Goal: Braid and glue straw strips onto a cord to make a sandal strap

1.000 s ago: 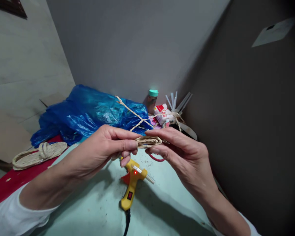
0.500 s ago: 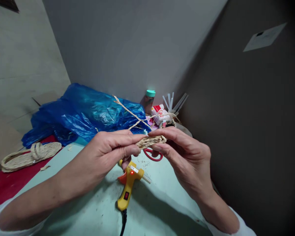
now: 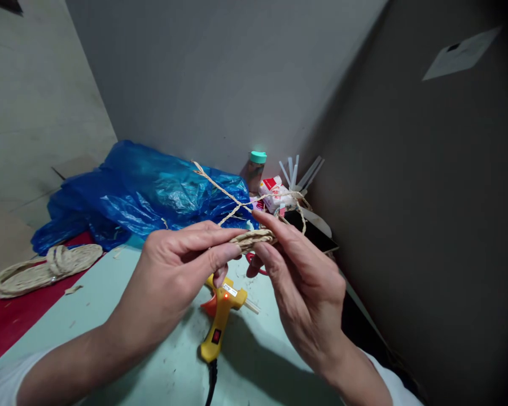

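Note:
Between both hands, over the table, is a flat coil of straw braid (image 3: 254, 241), seen nearly edge-on. My left hand (image 3: 173, 265) pinches its left end between thumb and fingers. On the other end, my right hand (image 3: 302, 282) has its thumb against the near edge and its fingers over the far side. A loose straw cord (image 3: 220, 189) stretches out behind the hands and crosses itself. Below the coil, a yellow glue gun (image 3: 220, 321) with an orange trigger lies on the table, its small light glowing red. A red loop handle (image 3: 258, 264) is partly hidden behind my right fingers.
On the left, a woven straw slipper (image 3: 51, 270) rests on red cloth (image 3: 21, 324). A blue plastic bag (image 3: 144, 186) is heaped against the wall. Further right stand a green-lidded jar (image 3: 255, 169), a pink-and-white pack (image 3: 275, 193) and several glue sticks (image 3: 294, 172). Straw scraps dot the pale-green table (image 3: 84, 316).
My right hand has shifted left along the coil, covering its right end and more of the red handle. My left hand keeps its pinch. The view has shifted slightly.

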Tool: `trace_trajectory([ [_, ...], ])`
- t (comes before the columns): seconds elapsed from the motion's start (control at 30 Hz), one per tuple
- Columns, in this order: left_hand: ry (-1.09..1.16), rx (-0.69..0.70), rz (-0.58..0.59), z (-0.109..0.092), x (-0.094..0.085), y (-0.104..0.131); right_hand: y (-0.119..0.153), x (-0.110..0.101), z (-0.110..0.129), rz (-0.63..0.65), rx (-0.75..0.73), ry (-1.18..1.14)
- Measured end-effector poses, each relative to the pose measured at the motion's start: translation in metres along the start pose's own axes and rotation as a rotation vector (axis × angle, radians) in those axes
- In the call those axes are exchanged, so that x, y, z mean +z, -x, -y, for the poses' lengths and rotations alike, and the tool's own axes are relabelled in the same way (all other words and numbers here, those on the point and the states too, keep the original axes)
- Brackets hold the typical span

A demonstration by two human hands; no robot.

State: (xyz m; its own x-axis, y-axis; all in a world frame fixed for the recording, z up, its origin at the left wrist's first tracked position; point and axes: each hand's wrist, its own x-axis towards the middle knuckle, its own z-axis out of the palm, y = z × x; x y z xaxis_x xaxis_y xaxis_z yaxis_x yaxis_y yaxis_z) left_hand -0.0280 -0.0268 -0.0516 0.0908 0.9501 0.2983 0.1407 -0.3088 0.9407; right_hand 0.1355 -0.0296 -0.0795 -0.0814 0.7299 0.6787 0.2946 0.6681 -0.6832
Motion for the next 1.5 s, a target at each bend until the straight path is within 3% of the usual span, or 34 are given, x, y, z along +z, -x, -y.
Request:
trace_trajectory([
  [0.27,-0.057,0.138,-0.098,0.008,0.016,0.009,0.008,0.004,-0.001,-0.049,0.012,-0.016],
  [0.43,-0.17,0.329,-0.139,0.017,0.021,0.012,0.005,0.008,0.0,-0.09,0.048,-0.145],
  [0.73,-0.184,0.36,-0.027,0.021,0.014,0.009,-0.006,0.0,0.008,-0.048,0.301,-0.427],
  [0.83,-0.193,0.277,0.018,0.019,0.005,0.012,-0.006,0.001,0.007,0.003,0.371,-0.504],
  [1.0,-0.014,-0.14,0.123,0.015,-0.01,0.014,-0.007,0.003,0.004,0.173,0.454,-0.644],
  [1.07,0.121,-0.238,0.163,0.015,-0.016,0.016,-0.008,0.001,0.003,0.271,0.441,-0.651],
  [1.17,0.256,-0.298,0.223,0.016,-0.021,0.019,-0.01,-0.005,0.002,0.407,0.361,-0.565],
  [1.3,0.268,-0.342,0.331,0.015,-0.024,0.023,-0.012,-0.01,-0.002,0.456,0.203,-0.342],
  [1.5,0.175,-0.303,0.341,0.017,-0.021,0.022,-0.014,-0.007,-0.015,0.49,0.294,-0.469],
])
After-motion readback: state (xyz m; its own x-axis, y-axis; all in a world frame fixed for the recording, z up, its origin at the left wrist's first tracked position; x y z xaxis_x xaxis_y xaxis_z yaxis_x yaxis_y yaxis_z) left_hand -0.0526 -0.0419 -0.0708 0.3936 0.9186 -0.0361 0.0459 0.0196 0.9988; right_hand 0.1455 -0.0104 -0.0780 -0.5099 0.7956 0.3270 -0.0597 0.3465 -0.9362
